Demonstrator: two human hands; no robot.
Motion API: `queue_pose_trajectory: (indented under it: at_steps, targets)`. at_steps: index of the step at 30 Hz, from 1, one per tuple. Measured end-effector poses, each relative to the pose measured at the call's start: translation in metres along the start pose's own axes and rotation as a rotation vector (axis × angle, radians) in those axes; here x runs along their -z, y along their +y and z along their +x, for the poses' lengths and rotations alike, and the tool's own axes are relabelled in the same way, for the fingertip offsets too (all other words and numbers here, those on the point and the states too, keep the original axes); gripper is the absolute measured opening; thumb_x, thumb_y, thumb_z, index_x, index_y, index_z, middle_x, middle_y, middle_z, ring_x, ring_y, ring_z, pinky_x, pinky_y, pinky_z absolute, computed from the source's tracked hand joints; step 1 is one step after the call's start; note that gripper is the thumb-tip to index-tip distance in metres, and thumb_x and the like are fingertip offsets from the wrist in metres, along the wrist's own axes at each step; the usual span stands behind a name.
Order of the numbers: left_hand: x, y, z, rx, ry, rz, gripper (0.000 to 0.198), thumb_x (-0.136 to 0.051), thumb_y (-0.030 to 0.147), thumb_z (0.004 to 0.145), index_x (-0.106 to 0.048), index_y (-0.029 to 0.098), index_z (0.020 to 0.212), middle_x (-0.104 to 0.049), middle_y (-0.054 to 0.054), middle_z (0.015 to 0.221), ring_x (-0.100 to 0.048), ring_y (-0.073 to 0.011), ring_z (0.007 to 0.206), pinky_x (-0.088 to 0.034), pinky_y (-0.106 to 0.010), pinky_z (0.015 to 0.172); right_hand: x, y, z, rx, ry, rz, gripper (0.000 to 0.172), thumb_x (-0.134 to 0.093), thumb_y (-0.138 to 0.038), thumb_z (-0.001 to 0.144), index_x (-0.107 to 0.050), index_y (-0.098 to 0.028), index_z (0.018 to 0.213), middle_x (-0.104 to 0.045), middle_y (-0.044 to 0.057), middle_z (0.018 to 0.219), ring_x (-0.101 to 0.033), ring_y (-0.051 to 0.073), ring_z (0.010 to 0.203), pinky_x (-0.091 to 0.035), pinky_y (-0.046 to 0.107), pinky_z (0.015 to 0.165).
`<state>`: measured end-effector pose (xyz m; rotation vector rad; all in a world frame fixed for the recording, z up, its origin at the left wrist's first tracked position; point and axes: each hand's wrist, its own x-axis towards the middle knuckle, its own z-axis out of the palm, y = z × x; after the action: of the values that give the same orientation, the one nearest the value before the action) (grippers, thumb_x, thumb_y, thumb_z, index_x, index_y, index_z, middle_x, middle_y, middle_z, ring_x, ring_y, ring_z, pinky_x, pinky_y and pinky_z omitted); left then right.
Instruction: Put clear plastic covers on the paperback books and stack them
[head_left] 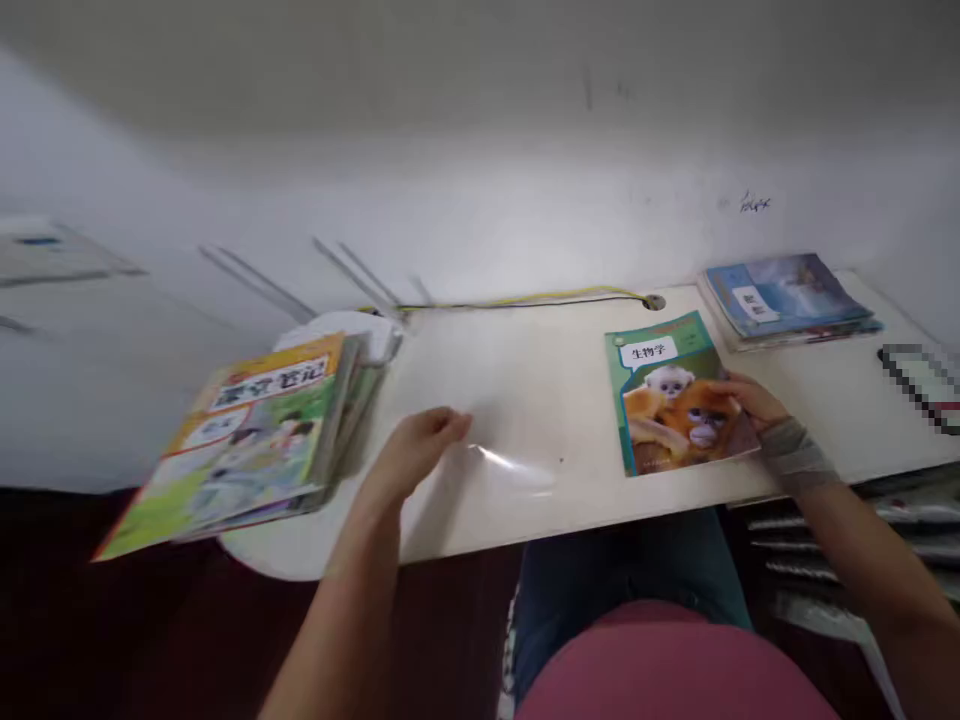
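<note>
My right hand [754,400] grips the right edge of a green biology textbook [675,410] with monkeys on its cover. The thumb lies over the cover; the fingers beneath are hidden. Over the middle of the white desk, my left hand [427,440] is closed in a pinch. Bright glints beside its fingertips show a clear plastic sheet [510,465], which the pinch seems to hold; its outline is hard to make out.
A stack of books with a yellow-green notebook [255,430] on top overhangs the left end of the desk [480,520]. Blue-covered books [787,295] lie at the back right, near a blurred-out phone-like object [926,385]. A yellow cable [540,297] runs along the wall.
</note>
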<state>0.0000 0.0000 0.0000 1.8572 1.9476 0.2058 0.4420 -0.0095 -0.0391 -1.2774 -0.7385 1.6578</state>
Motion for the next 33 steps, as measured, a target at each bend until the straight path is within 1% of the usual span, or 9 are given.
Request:
queue_pose_trajectory:
  at_steps: [2,4,7,9,12,14,17,24,33]
  targets:
    - [-0.011,0.000,-0.001,0.088,-0.055,0.135,0.038,-0.036,0.045,0.083,-0.059,0.017,0.074,-0.064,-0.007,0.071,-0.062,-0.0240,0.072,-0.045,-0.033,0.066,-0.004,0.003,-0.002,0.021,-0.004,-0.011,0.028,-0.071,-0.020,0.059,-0.066,-0.020,0.087,-0.074,0.001,0.079,-0.068,0.022,0.075,-0.055,0.036,0.074]
    - [-0.020,0.005,-0.003,0.119,0.020,0.246,0.034,-0.039,0.040,0.083,-0.062,0.015,0.082,-0.067,-0.012,0.082,-0.063,-0.0286,0.081,-0.046,-0.039,0.074,-0.005,0.005,-0.003,0.082,0.016,-0.091,0.029,-0.070,-0.023,0.061,-0.066,-0.020,0.089,-0.074,0.001,0.082,-0.068,0.022,0.079,-0.054,0.037,0.078]
    - [-0.032,0.031,-0.006,0.059,0.397,0.363,0.038,-0.046,0.028,0.082,-0.056,0.011,0.114,-0.057,-0.022,0.121,-0.053,-0.0367,0.113,-0.039,-0.053,0.092,0.000,0.009,-0.002,0.256,0.090,-0.352,0.033,-0.067,-0.033,0.066,-0.065,-0.019,0.096,-0.072,0.004,0.096,-0.065,0.025,0.095,-0.050,0.043,0.089]
    - [-0.046,0.057,-0.005,-0.125,0.558,0.307,0.046,-0.046,0.022,0.084,-0.045,0.009,0.128,-0.042,-0.024,0.138,-0.038,-0.0360,0.130,-0.031,-0.056,0.102,0.007,0.012,0.001,0.450,0.259,-0.585,0.041,-0.064,-0.041,0.070,-0.063,-0.018,0.105,-0.067,0.008,0.112,-0.057,0.028,0.111,-0.043,0.048,0.098]
    - [-0.081,0.097,0.003,-0.469,0.377,0.086,0.043,-0.037,0.028,0.091,-0.043,0.008,0.129,-0.041,-0.023,0.141,-0.036,-0.0293,0.133,-0.035,-0.048,0.105,0.021,0.017,0.006,0.635,0.456,-0.837,0.058,-0.055,-0.055,0.076,-0.056,-0.014,0.118,-0.055,0.017,0.129,-0.046,0.030,0.124,-0.035,0.051,0.104]
    - [-0.106,0.116,0.008,-0.534,0.227,0.007,0.047,-0.033,0.039,0.094,-0.045,0.007,0.127,-0.042,-0.023,0.140,-0.039,-0.0278,0.132,-0.037,-0.044,0.105,0.029,0.021,0.007,0.654,0.445,-0.920,0.064,-0.045,-0.062,0.081,-0.055,-0.012,0.121,-0.055,0.020,0.128,-0.049,0.030,0.122,-0.035,0.051,0.105]
    - [-0.130,0.128,0.010,-0.571,0.145,0.078,0.057,-0.030,0.049,0.094,-0.047,0.006,0.127,-0.041,-0.022,0.142,-0.034,-0.0319,0.135,-0.032,-0.050,0.107,0.035,0.025,0.007,0.690,0.380,-0.962,0.064,-0.034,-0.065,0.086,-0.057,-0.014,0.118,-0.059,0.018,0.123,-0.053,0.026,0.118,-0.036,0.048,0.105]
    - [-0.132,0.125,0.003,-0.619,0.169,0.286,0.067,-0.030,0.054,0.092,-0.042,0.005,0.136,-0.035,-0.020,0.146,-0.028,-0.0375,0.136,-0.028,-0.053,0.108,0.033,0.030,0.009,0.742,0.400,-1.015,0.068,-0.024,-0.068,0.087,-0.065,-0.017,0.101,-0.059,0.018,0.124,-0.048,0.027,0.124,-0.034,0.050,0.107]
    - [-0.136,0.124,0.005,-0.645,0.208,0.291,0.067,-0.031,0.056,0.091,-0.043,0.008,0.136,-0.037,-0.019,0.145,-0.029,-0.0366,0.136,-0.029,-0.052,0.107,0.033,0.028,0.007,0.757,0.356,-1.069,0.061,-0.023,-0.063,0.090,-0.066,-0.020,0.093,-0.066,0.014,0.108,-0.046,0.025,0.126,-0.034,0.049,0.108]
